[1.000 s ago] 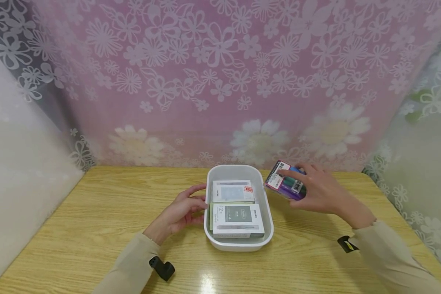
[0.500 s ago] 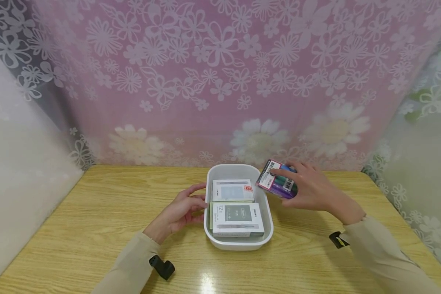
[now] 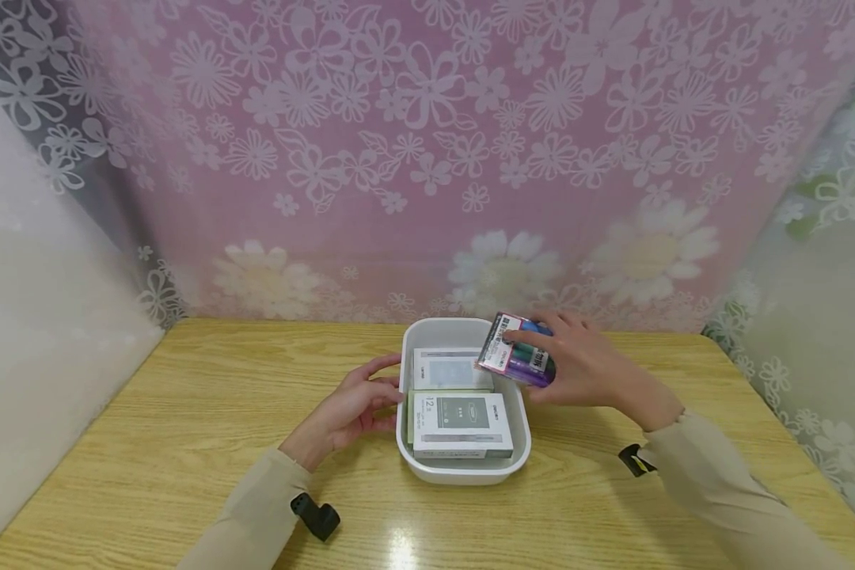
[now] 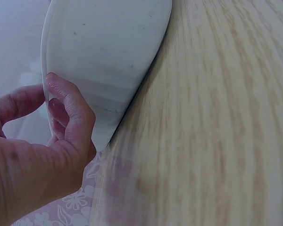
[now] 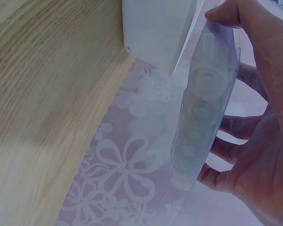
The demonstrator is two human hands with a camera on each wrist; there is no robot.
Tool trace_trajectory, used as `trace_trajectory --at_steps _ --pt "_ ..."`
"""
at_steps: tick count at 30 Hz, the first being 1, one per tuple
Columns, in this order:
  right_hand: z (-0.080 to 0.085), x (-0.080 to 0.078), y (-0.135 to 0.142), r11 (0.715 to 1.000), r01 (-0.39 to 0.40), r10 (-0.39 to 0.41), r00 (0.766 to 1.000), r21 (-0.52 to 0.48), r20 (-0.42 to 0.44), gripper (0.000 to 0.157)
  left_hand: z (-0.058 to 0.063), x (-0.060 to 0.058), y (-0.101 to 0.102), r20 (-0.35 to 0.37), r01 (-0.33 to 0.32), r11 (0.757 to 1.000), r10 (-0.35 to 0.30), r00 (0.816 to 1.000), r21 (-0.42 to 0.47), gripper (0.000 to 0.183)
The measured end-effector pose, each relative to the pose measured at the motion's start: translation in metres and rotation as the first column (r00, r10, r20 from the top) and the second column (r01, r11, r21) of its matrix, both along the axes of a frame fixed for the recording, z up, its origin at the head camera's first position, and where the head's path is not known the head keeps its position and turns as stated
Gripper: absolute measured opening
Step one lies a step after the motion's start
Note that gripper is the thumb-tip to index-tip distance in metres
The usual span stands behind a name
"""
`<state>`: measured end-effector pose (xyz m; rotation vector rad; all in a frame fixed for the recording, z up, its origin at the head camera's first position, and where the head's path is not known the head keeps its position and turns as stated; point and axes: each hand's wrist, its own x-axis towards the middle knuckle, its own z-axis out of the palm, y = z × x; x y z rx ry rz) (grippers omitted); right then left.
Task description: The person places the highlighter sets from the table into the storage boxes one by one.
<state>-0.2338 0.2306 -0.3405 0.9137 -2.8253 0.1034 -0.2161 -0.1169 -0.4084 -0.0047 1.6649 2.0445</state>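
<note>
My right hand grips a clear plastic pack with blue, green and purple cylinders in it and a barcode label. In the right wrist view the pack shows round ends in a row; thumb and fingers hold its edges. It is tilted above the right rim of a white plastic tub. At the tub's left side my left hand pinches the rim between thumb and fingers, seen closer in the left wrist view on the tub wall. Inside lie a white carton marked 12 and another white carton.
A wooden table bears the tub. Behind it hangs a pink flowered curtain; paler sheets close the left and right sides. Something light green shows beneath the cartons. Black wrist cameras sit on both sleeves.
My right hand has moved left with the pack, from beside the tub to over its right rim. The left hand and the tub have stayed put.
</note>
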Motion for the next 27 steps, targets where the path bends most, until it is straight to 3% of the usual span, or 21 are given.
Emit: trace_trajectory --at_steps 27 --pt "0.000 -0.011 -0.040 0.998 -0.054 0.052 0.995 0.023 0.082 0.076 0.000 0.000 -0.001 -0.003 0.010 1.000 -0.010 1.000 -0.003 0.069"
